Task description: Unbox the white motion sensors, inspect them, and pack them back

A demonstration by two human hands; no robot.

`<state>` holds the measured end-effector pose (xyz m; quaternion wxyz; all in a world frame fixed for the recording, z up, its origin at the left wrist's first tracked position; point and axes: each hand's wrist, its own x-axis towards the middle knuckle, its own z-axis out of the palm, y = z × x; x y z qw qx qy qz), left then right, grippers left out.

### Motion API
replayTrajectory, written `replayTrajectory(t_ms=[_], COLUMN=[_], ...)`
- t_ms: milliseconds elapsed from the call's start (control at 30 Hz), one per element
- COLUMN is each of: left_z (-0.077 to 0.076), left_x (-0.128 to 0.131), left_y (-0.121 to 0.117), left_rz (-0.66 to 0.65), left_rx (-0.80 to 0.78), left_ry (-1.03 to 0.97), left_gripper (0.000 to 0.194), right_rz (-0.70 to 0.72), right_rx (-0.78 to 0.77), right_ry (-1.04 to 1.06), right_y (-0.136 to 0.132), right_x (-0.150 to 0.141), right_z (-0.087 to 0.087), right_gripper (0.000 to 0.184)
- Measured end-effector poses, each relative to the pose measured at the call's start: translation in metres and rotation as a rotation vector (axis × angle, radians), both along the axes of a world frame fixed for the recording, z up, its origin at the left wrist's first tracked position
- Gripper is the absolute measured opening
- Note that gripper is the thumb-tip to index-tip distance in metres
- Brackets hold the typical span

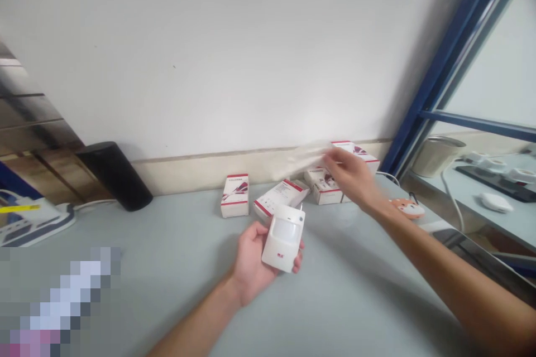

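Observation:
My left hand [251, 259] is closed around a white plastic sensor unit [285, 237] with a curved frosted window and a small red mark, held upright above the grey table [176, 268]. My right hand [352, 178] reaches forward over several small white-and-red boxes: [235, 195], [280, 198], [324, 187]. Another such box [355, 153] lies behind the hand by the wall. Its fingers look pinched on a pale, thin thing [297, 159] that is smeared by motion.
A black cylinder [115, 175] leans against the wall at the back left. A white-and-blue appliance [29, 223] sits at the left edge. An orange figure [408, 209] lies by my right wrist. Beyond the blue frame [452, 56] are a metal pot [438, 156] and white devices.

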<state>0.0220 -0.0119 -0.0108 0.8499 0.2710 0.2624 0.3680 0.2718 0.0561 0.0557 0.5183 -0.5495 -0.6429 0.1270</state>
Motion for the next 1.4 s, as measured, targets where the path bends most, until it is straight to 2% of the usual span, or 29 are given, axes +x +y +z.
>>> replayTrajectory(t_ms=[100, 167, 233, 433, 633, 800, 1067, 1167, 1400], left_z=[0.0, 0.0, 0.002, 0.007, 0.005, 0.002, 0.007, 0.006, 0.003], left_x=[0.0, 0.0, 0.0, 0.001, 0.0, 0.001, 0.001, 0.0, 0.001], left_y=[0.0, -0.001, -0.002, -0.006, -0.007, -0.006, -0.002, -0.002, -0.005], left_rz=[0.015, 0.024, 0.018, -0.011, -0.031, -0.042, 0.027, 0.03, -0.081], left_rx=[-0.013, 0.004, 0.027, 0.027, 0.057, 0.091, 0.012, 0.022, 0.091], left_ry=[0.01, 0.029, 0.049, 0.113, 0.101, 0.074, 0.041, 0.039, 0.049], left_gripper=[0.043, 0.043, 0.043, 0.047, 0.053, 0.053, 0.048, 0.047, 0.051], right_rz=[-0.087, -0.186, -0.214, -0.049, -0.001, 0.099, 0.15, 0.171, 0.33], right_rx=[0.163, 0.208, 0.215, 0.033, -0.007, -0.075, -0.15, -0.183, -0.358], right_ry=[0.142, 0.223, 0.285, 0.359, 0.276, 0.239, 0.166, 0.244, 0.668], right_y=[-0.029, -0.037, -0.038, -0.033, -0.039, -0.043, -0.045, -0.042, -0.039], right_x=[0.037, 0.054, 0.062, 0.06, 0.053, 0.046, 0.051, 0.052, 0.05], right_z=[-0.011, -0.02, -0.026, -0.032, -0.034, -0.033, -0.027, -0.03, -0.033], right_gripper=[0.019, 0.014, 0.011, 0.011, 0.015, 0.017, 0.017, 0.017, 0.018])
